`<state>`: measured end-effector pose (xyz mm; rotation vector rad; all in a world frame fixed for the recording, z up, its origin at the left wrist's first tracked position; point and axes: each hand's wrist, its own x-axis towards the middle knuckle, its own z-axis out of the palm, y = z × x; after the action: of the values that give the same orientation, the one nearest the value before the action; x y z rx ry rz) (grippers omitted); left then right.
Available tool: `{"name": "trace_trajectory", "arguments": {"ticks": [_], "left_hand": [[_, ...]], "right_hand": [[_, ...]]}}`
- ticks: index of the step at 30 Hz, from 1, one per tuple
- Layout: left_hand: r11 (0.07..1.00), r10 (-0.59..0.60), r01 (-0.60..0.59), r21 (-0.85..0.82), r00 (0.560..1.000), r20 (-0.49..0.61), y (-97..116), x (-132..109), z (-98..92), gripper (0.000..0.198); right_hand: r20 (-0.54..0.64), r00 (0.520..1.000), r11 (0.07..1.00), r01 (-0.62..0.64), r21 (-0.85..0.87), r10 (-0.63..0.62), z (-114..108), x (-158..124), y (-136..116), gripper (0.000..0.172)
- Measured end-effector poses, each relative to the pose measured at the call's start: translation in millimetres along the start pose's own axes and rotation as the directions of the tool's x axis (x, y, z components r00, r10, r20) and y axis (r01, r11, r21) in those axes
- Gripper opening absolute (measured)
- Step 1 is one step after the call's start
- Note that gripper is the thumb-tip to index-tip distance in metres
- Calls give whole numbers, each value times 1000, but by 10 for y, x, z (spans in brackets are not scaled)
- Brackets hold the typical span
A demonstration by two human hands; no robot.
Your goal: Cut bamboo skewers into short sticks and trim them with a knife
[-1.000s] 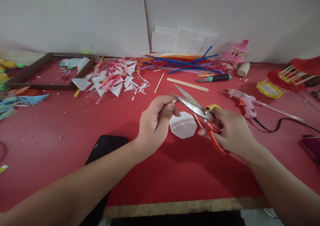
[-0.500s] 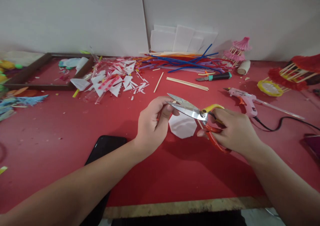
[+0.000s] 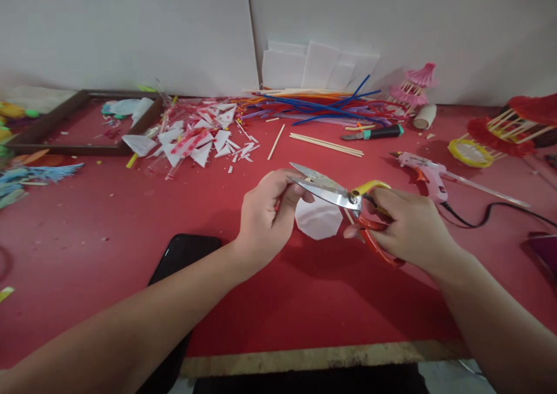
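From my head camera, my left hand is curled nearly closed in front of me, thumb and fingertips pinched together at the tips of the blades; whatever small piece they pinch is too hidden for me to tell. My right hand is wrapped around the orange and yellow handles of the scissors, fingers through the loops, with the steel blades slightly parted and pointing left toward my left hand. Just below the blades, between my two hands, a white octagon of paper lies flat on the red bench. A black phone lies under my left forearm. Farther back sit loose wooden sticks, a heap of white and red paper scraps and a bundle of coloured straws by the wall. To the right of my right hand lies a pink glue gun with its black cord.
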<state>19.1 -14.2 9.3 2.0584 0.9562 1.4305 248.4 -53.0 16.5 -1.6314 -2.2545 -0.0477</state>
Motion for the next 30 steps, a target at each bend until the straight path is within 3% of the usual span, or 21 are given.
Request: {"name": "trace_trajectory", "arguments": {"ticks": [10, 20, 26, 30], "left_hand": [[998, 62, -62, 3, 998, -23, -8, -7, 22, 19], [988, -119, 138, 74, 970, -212, -118, -36, -74, 22], [986, -132, 151, 66, 962, -240, -178, -42, -69, 25], [988, -137, 151, 39, 960, -244, -166, -13, -76, 25]], "right_hand": [[141, 989, 996, -41, -73, 51, -58, 32, -89, 38], [265, 964, 996, 34, -84, -11, -221, 453, -250, 51], [293, 954, 989, 103, -110, -67, -279, 575, -229, 53], [320, 947, 978, 98, -182, -36, -277, 654, -211, 55]]}}
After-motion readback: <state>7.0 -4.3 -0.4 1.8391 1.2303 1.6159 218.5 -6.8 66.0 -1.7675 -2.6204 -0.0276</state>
